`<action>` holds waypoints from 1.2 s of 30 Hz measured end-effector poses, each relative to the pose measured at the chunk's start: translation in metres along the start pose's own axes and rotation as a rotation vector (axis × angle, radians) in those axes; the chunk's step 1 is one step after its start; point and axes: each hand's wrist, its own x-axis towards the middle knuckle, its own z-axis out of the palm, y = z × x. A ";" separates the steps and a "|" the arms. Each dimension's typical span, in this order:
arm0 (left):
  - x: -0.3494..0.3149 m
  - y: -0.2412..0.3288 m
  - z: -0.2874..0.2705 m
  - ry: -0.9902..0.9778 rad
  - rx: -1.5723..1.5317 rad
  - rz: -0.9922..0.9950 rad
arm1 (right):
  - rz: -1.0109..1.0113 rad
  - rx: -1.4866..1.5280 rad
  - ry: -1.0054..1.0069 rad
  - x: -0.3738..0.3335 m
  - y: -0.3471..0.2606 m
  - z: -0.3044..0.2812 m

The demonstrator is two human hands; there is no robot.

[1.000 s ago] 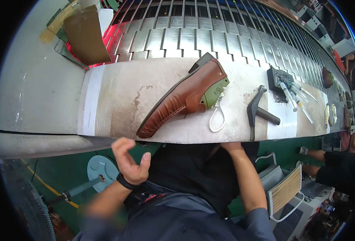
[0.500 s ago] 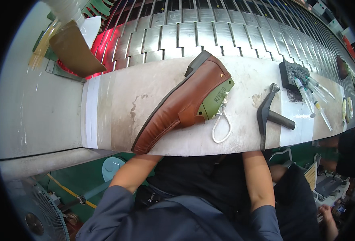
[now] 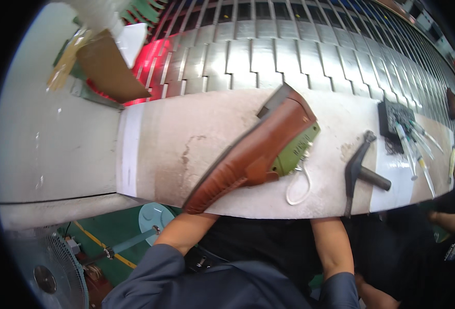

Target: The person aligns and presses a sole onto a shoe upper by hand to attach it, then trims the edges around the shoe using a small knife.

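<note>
A brown leather shoe (image 3: 258, 152) lies on its side on the worn white bench (image 3: 196, 129), toe toward the near edge. A green last (image 3: 297, 149) fills it, and a white cord loop (image 3: 299, 185) hangs from the last. Both my forearms reach up under the bench's near edge: the left forearm (image 3: 186, 232) below the shoe's toe, the right forearm (image 3: 330, 247) below the cord. The bench edge hides both of my hands.
A black hammer (image 3: 358, 167) lies right of the shoe. Beyond it a black tray (image 3: 392, 118) holds several brushes. A metal slat conveyor (image 3: 268, 51) runs behind the bench. Cardboard (image 3: 109, 72) leans far left. A fan (image 3: 52, 268) and a teal stool (image 3: 152, 219) stand below. Another person's arm (image 3: 451, 221) shows at right.
My left hand, raised with fingers apart below the bench a second ago, has gone up under the bench edge out of sight. The view has closed in on the shoe.
</note>
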 end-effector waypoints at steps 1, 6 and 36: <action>0.001 0.001 0.001 0.002 0.000 0.005 | 0.003 0.001 -0.003 -0.002 0.001 0.001; -0.006 0.012 0.011 0.013 0.032 0.019 | 0.023 -0.043 0.016 -0.002 0.014 -0.006; -0.107 0.181 -0.073 -0.262 0.038 0.206 | 0.877 0.722 -0.062 -0.148 -0.059 -0.135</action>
